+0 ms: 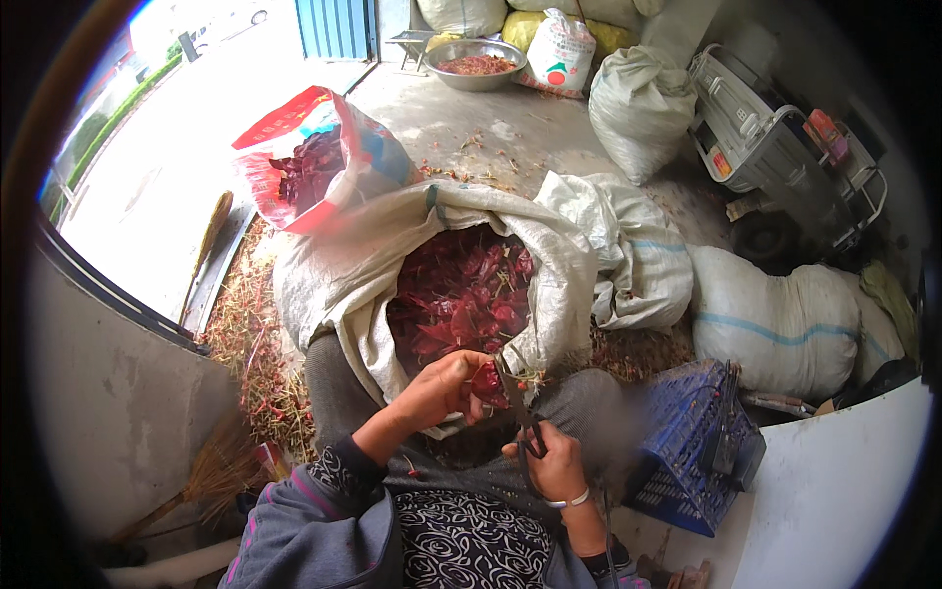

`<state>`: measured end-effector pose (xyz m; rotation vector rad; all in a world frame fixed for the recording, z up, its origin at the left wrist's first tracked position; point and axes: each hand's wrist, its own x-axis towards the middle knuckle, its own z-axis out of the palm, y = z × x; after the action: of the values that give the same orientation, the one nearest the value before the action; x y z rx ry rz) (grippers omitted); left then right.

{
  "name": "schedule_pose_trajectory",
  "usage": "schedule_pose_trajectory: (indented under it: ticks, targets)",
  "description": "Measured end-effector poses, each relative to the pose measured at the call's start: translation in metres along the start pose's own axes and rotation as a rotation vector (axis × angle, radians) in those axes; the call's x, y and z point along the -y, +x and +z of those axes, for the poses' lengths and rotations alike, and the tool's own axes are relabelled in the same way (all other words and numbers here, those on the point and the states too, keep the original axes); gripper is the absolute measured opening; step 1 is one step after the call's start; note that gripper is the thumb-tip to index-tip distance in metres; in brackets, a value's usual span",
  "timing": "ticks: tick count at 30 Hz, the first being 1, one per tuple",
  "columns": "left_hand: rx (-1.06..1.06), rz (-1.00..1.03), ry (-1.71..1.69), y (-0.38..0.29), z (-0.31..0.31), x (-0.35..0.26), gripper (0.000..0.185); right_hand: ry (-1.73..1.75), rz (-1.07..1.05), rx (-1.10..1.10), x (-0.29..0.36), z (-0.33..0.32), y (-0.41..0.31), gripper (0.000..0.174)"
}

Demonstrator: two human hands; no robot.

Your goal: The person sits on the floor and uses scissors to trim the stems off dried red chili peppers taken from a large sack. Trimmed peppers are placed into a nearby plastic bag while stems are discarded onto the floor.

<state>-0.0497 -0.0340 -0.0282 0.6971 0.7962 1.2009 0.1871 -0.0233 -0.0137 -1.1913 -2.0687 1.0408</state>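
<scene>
My left hand (445, 390) pinches a dried red chili pepper (489, 384) near the front rim of a large white woven sack (316, 272). Black-handled scissors (528, 434) are gripped in my right hand (558, 460), their blades pointing up beside the pepper's stem end. Whether the blades touch the stem is hard to tell. Many dried red chilies (467, 294) fill the mouth of the sack, which stands between my knees. Behind it on the left, a red and white printed bag (375, 158) lies tipped with darker dried chilies (313, 173) showing inside.
Cut stems (257, 353) litter the floor at left. A blue plastic crate (677, 449) stands by my right knee. Stuffed white sacks (773, 324) and a grey three-wheeled cart (765, 140) line the right. A metal basin (478, 65) of red bits sits at the back. A straw broom (213, 471) leans lower left.
</scene>
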Motion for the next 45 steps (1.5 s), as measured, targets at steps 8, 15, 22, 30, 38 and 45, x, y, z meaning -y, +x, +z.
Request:
schedule_pose_trajectory:
  ticks: [8, 15, 22, 30, 38, 45]
  targets:
    - [-0.005, 0.096, 0.536, -0.002, 0.021, -0.013, 0.027, 0.26, 0.145, 0.132, -0.007, 0.002, -0.012, 0.043]
    - [0.103, 0.026, 0.354, -0.003, 0.019, -0.015, 0.026, 1.293, 0.444, 0.633, -0.025, 0.001, -0.03, 0.066]
    - [0.211, -0.035, -0.071, 0.003, 0.021, -0.001, 0.025, 1.492, 0.391, 0.678, -0.027, 0.013, -0.034, 0.07]
    - [0.103, -0.063, 0.214, 0.001, 0.02, 0.008, 0.024, 0.119, -0.055, 0.163, -0.02, -0.005, -0.032, 0.059]
    - [0.146, -0.168, 0.272, 0.013, 0.022, 0.031, 0.027, 0.177, 0.116, -0.015, -0.042, 0.02, -0.052, 0.044]
    - [0.109, -0.297, 0.329, 0.021, 0.027, 0.049, 0.028, 0.621, 0.616, 0.056, -0.053, 0.033, -0.068, 0.04]
